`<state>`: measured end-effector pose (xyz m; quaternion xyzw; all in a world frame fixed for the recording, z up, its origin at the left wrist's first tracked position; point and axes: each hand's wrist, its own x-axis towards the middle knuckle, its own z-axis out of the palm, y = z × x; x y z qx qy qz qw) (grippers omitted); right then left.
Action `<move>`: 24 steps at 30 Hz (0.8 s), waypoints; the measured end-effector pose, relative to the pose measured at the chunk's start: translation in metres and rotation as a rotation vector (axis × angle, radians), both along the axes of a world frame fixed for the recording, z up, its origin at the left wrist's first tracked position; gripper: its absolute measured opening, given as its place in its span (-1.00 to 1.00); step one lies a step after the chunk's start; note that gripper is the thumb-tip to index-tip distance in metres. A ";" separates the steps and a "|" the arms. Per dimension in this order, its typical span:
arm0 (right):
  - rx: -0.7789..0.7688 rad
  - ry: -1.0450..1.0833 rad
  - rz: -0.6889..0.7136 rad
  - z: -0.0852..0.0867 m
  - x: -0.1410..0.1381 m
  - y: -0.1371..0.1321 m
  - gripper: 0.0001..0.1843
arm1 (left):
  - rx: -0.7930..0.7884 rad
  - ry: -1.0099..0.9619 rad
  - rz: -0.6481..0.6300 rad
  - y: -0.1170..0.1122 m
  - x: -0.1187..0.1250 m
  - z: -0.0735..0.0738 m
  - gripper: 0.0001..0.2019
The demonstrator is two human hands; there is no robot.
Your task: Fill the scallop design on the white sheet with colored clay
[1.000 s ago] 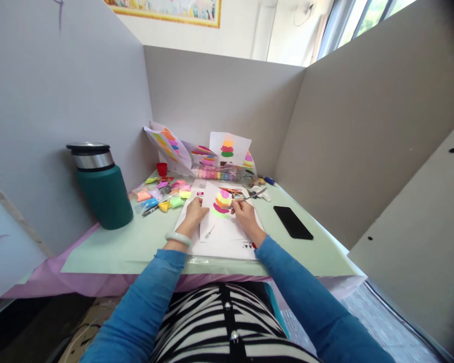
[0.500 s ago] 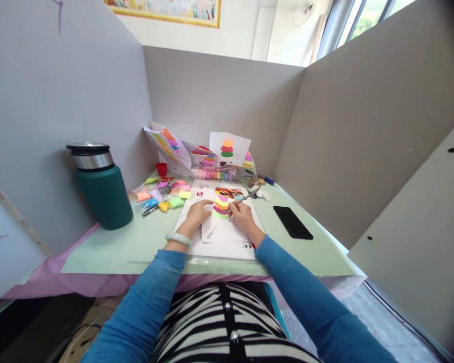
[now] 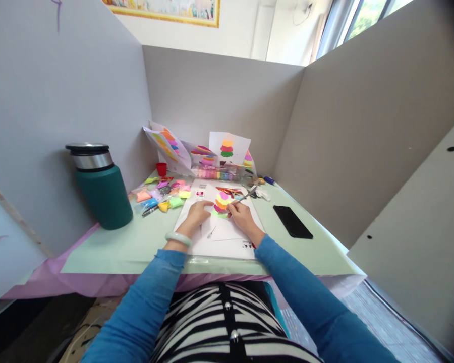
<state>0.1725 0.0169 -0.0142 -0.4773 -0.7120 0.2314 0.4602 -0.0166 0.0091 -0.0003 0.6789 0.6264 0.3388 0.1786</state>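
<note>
A white sheet of paper (image 3: 227, 231) bears layered pink, yellow, orange and magenta clay (image 3: 223, 198), with green at the bottom. My left hand (image 3: 199, 214) rests at the sheet's left side, fingertips beside the clay, thumb and forefinger apart. Between the fingers of my right hand (image 3: 243, 217) is a slim grey tool (image 3: 249, 193), slanting up to the right; its lower end reaches the clay's bottom layers, partly hidden by my fingers. A small printed mark (image 3: 211, 232) lies low on the sheet. Other white papers (image 3: 189, 247) lie beneath.
Left of the papers are several bagged clay pieces (image 3: 176, 202), a pen (image 3: 150, 210) and a green bottle (image 3: 104, 196). A black phone (image 3: 292, 222) lies right. Behind stand a red cup (image 3: 161, 169), a multicoloured clay pack (image 3: 215, 174) and decorated sheets (image 3: 232, 139). Grey partitions (image 3: 223, 91) enclose the table.
The sheet with the clay has turned and now lies more tilted under my hands. My right hand and the tool have shifted slightly left; my left hand stays about where it was.
</note>
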 end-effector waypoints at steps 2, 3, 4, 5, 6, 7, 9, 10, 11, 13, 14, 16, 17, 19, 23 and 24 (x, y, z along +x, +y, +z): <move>-0.014 -0.001 0.004 0.000 0.000 0.000 -0.75 | -0.003 0.010 0.016 0.000 0.000 0.000 -0.46; -0.019 -0.006 0.008 -0.001 0.000 0.000 -0.75 | -0.002 0.017 0.023 -0.001 0.001 0.000 -0.46; -0.023 -0.013 0.012 -0.001 0.000 0.001 -0.74 | -0.001 0.023 0.029 -0.001 0.001 0.000 -0.46; -0.028 -0.023 0.014 -0.001 0.000 0.001 -0.74 | 0.001 0.028 0.033 -0.001 0.001 0.000 -0.46; -0.033 -0.033 0.015 -0.002 0.000 0.001 -0.74 | 0.003 0.034 0.035 -0.002 0.001 0.000 -0.46; -0.038 -0.042 0.012 -0.002 -0.001 0.001 -0.74 | 0.004 0.041 0.036 -0.002 0.002 0.000 -0.46; -0.048 -0.058 -0.002 -0.001 -0.001 0.001 -0.74 | 0.002 0.056 0.036 -0.002 0.002 0.000 -0.47; -0.054 -0.064 -0.013 -0.001 -0.001 0.002 -0.74 | -0.002 0.061 0.037 -0.003 0.002 0.000 -0.47; -0.059 -0.069 -0.026 -0.001 -0.001 0.002 -0.74 | -0.007 0.064 0.038 -0.003 0.002 0.001 -0.47; -0.072 -0.075 -0.048 0.000 -0.001 0.002 -0.74 | -0.016 0.066 0.043 -0.003 0.002 0.001 -0.47; -0.080 -0.077 -0.056 0.001 -0.001 0.002 -0.74 | -0.021 0.066 0.047 -0.003 0.003 0.002 -0.47; -0.095 -0.075 -0.066 0.001 0.000 0.002 -0.75 | -0.031 0.068 0.056 -0.003 0.003 0.003 -0.47; -0.100 -0.074 -0.071 0.001 0.000 0.003 -0.75 | -0.037 0.069 0.059 -0.003 0.003 0.003 -0.47; -0.105 -0.075 -0.085 0.001 0.001 0.003 -0.76 | -0.047 0.066 0.059 -0.003 0.003 0.003 -0.46; -0.095 -0.100 -0.122 0.002 0.004 0.004 -0.76 | -0.049 0.037 0.057 -0.004 0.003 0.003 -0.46; -0.097 -0.107 -0.135 0.002 0.005 0.004 -0.76 | -0.047 0.031 0.056 -0.004 0.003 0.003 -0.46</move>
